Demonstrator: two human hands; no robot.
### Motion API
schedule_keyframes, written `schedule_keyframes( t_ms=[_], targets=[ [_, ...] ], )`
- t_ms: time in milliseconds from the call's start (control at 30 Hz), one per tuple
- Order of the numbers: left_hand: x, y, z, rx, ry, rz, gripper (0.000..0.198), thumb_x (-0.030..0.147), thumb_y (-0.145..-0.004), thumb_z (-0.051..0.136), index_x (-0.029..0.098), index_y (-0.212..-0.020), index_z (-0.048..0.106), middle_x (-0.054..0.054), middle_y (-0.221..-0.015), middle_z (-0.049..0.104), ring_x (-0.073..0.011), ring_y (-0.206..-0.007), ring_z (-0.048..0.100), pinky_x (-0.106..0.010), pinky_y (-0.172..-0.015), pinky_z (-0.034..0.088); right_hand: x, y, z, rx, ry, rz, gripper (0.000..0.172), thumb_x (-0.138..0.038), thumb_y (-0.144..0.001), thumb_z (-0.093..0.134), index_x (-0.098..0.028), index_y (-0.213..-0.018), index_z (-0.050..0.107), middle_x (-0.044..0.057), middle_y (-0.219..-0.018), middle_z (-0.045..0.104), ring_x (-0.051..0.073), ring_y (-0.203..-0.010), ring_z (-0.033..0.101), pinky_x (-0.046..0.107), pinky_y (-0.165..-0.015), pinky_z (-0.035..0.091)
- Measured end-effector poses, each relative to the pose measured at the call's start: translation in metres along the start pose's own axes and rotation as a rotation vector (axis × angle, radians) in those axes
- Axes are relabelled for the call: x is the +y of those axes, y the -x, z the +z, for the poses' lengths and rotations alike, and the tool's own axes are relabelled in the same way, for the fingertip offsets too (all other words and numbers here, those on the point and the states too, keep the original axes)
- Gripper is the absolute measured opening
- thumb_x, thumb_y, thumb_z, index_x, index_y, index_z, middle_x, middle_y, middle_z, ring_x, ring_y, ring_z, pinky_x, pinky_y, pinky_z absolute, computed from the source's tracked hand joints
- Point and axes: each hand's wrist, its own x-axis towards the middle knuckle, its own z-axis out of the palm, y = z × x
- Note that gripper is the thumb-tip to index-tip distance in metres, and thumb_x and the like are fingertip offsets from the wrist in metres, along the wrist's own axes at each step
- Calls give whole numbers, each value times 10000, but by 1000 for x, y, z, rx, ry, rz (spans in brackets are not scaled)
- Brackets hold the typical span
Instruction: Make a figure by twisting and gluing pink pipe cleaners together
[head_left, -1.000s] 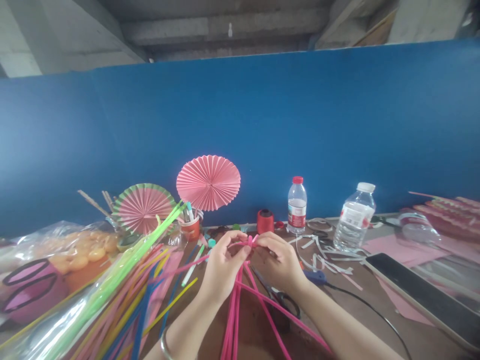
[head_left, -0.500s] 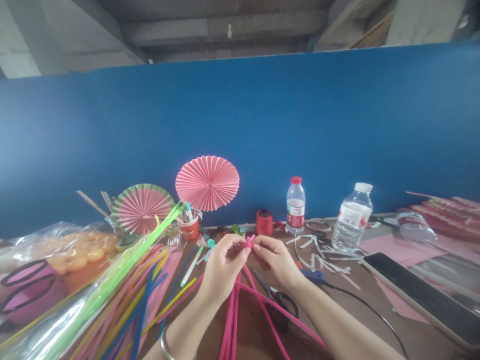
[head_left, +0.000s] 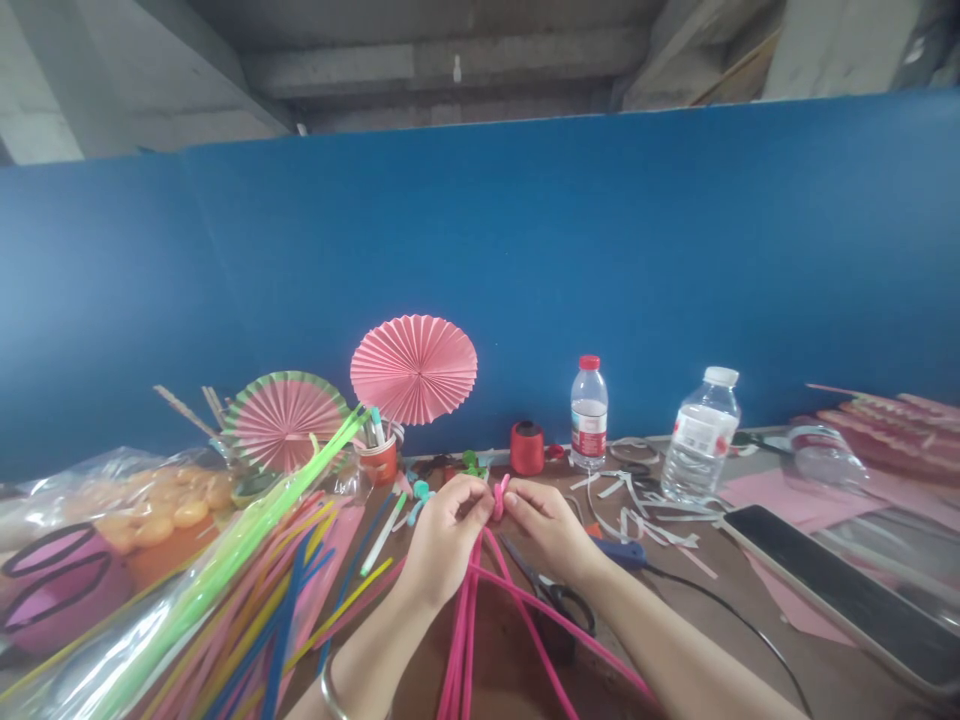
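Observation:
Both hands meet above the brown table (head_left: 705, 610) near its middle. My left hand (head_left: 444, 540) and my right hand (head_left: 547, 528) each pinch the top of a bundle of pink pipe cleaners (head_left: 469, 630), where a small pink loop (head_left: 498, 497) sticks up between the fingertips. The pink stems fan down toward me between my forearms. A bracelet sits on my left wrist.
A clear bag of coloured pipe cleaners (head_left: 225, 590) lies at left. Scissors (head_left: 551, 592) and a blue glue gun (head_left: 622, 550) with its cable lie under my right arm. Behind stand paper fans (head_left: 412, 368), a pen cup (head_left: 381, 455), red spool (head_left: 527, 447), two water bottles (head_left: 589, 412); a dark tray (head_left: 847, 590) sits right.
My hands have lowered slightly and drawn closer together; the loose pink ends at the top are now folded into a small upright loop between my fingertips.

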Motion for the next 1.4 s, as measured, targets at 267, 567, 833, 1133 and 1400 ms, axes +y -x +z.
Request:
schedule_keyframes(
  t_ms=[267, 567, 833, 1133, 1400],
  targets=[
    [3, -1, 0, 1, 208, -87, 224, 333, -842, 508, 159, -712, 566, 4, -672, 533, -126, -628, 507, -235, -631, 400, -10, 3, 7, 35, -94, -14, 258, -410, -850, 481, -173, -770, 543, -49, -576, 423, 84, -493, 349, 201, -464, 306],
    [28, 4, -10, -89, 687, -291, 222, 329, -796, 591, 160, -697, 488, 59, -557, 444, -36, -450, 383, -147, -451, 274, -69, 7, 7, -28, 145, 39, 160, -324, -803, 570, -185, -874, 603, -5, -717, 582, 119, -591, 500, 238, -560, 399],
    [51, 6, -9, -37, 652, -246, 221, 344, -744, 649, 164, -736, 522, 57, -590, 478, -40, -451, 413, -154, -441, 306, -89, 13, 13, -66, 179, -5, 135, -281, -769, 609, -188, -859, 570, 5, -767, 619, 153, -694, 569, 261, -630, 442],
    [91, 9, -1, 12, 563, -37, 137, 291, -788, 597, 157, -816, 596, 4, -664, 598, -104, -539, 557, -225, -528, 449, -117, 22, 11, 111, 65, -120, 162, -328, -779, 602, -171, -778, 561, -17, -668, 546, 107, -573, 487, 220, -525, 395],
    [120, 9, 3, 21, 279, 36, 120, 243, -745, 633, 143, -810, 647, -25, -674, 655, -151, -584, 608, -274, -593, 499, -125, 24, 10, 67, -329, 5, 223, -363, -728, 667, -170, -782, 571, -51, -574, 525, 64, -465, 438, 172, -439, 336]
  ],
)
